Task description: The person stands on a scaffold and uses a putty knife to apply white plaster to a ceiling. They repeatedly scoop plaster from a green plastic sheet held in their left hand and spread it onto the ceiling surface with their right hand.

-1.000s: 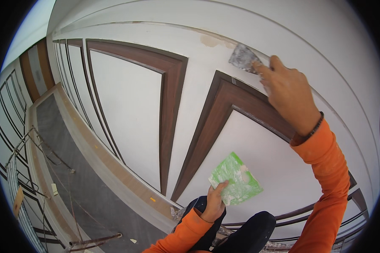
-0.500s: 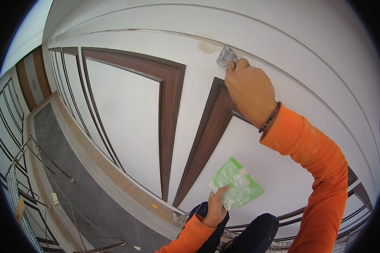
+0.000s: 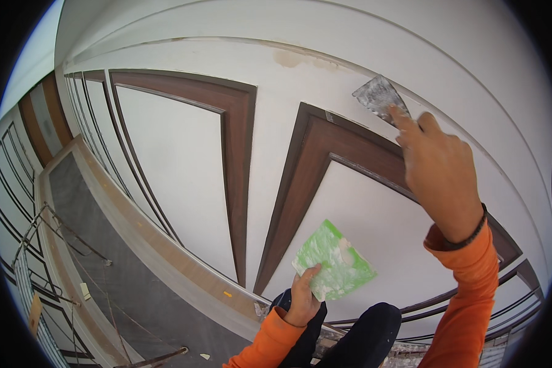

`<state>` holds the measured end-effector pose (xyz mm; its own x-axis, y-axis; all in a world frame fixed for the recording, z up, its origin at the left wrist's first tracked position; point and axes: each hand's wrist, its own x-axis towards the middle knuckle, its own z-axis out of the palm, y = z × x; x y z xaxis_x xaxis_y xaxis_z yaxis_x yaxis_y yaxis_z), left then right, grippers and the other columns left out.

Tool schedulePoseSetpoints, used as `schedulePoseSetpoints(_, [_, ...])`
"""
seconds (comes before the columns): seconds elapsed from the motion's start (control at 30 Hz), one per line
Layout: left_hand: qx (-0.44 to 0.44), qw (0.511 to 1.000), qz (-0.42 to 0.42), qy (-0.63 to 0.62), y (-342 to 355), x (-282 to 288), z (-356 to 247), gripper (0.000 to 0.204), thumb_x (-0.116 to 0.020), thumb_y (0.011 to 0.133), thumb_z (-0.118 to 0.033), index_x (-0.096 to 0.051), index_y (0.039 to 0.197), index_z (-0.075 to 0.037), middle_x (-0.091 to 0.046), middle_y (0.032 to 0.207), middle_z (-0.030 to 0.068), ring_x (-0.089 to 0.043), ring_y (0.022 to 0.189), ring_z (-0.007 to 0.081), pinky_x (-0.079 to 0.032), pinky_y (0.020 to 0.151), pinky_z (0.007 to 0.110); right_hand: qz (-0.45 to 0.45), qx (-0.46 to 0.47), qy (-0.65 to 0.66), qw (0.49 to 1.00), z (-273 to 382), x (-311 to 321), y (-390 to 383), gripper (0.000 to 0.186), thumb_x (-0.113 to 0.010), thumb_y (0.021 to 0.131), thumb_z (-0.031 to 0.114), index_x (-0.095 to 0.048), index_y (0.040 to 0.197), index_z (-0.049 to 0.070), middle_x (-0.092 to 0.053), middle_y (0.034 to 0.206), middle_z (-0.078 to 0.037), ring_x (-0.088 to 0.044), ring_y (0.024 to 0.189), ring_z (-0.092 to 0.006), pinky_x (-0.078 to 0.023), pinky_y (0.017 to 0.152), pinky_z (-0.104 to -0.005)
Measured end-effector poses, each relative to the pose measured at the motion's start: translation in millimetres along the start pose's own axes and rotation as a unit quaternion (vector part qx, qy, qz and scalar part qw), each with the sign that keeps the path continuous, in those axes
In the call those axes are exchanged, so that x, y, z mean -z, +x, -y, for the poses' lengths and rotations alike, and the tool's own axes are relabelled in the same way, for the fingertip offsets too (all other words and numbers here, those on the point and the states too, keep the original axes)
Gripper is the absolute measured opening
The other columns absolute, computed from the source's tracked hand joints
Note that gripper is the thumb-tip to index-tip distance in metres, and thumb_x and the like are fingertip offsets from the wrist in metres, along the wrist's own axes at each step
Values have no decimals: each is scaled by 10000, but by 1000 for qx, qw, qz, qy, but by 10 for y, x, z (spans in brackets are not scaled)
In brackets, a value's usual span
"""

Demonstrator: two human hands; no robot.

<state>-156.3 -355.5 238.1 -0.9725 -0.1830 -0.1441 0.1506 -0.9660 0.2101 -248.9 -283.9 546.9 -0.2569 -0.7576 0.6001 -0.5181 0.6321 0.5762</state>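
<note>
My right hand grips a putty knife with a smeared grey metal blade, close to the white wall just below a long moulding; its handle is hidden in my fist. Left of the blade, a beige filler patch marks the wall along that moulding. Low in front of me, my left hand pinches a green plastic spreader by one corner. White paste coats much of the spreader, with a thicker beige lump near its upper edge.
Brown wooden frames surround white wall panels. My knees are bent above a scaffold platform. Far below lies a grey floor with a light brown border. Rusty scaffold tubes stand at lower left.
My right hand has moved right and down with the putty knife, away from the patch, uncovering more filler and the brown frame's corner. The left hand still holds the spreader.
</note>
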Motion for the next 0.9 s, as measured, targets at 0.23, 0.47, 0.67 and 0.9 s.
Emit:
schedulePoseSetpoints(0.23, [155, 983, 63, -79, 19, -437, -385, 426, -600, 916, -145, -524, 1296, 31, -647, 1205, 178, -675, 1039, 303, -548, 931, 442, 117, -183, 709, 671, -180, -422, -1398, 445, -617, 948, 114, -548, 1377, 19, -647, 916, -83, -580, 732, -150, -496, 686, -278])
schedulePoseSetpoints(0.47, [63, 996, 58, 18, -20, -528, -742, 483, -613, 885, -116, -505, 1325, 49, -638, 1223, 188, -678, 1022, 309, -557, 923, 417, 154, -51, 635, 756, -74, -594, -1749, 512, -654, 777, -128, -636, 1271, 6, -696, 1103, -177, -639, 988, -294, -511, 849, -362])
schedulePoseSetpoints(0.67, [-378, 867, 71, 317, -148, -605, -904, 455, -621, 942, -96, -486, 1350, 52, -608, 1255, 148, -636, 1078, 231, -498, 946, 338, 152, -310, 819, 458, -195, -488, -2124, 392, -529, 1008, 143, -516, 1379, 15, -637, 856, -213, -630, 554, -241, -533, 513, -301])
schedulePoseSetpoints(0.9, [-449, 651, 191, 581, -175, -450, -873, 353, -593, 962, -30, -556, 1302, 59, -693, 1118, 177, -667, 896, 184, -511, 795, 271, 272, -354, 872, 201, 114, -418, -1879, 429, -385, 1061, 188, -390, 1418, -51, -581, 775, -238, -582, 407, -237, -521, 345, -321])
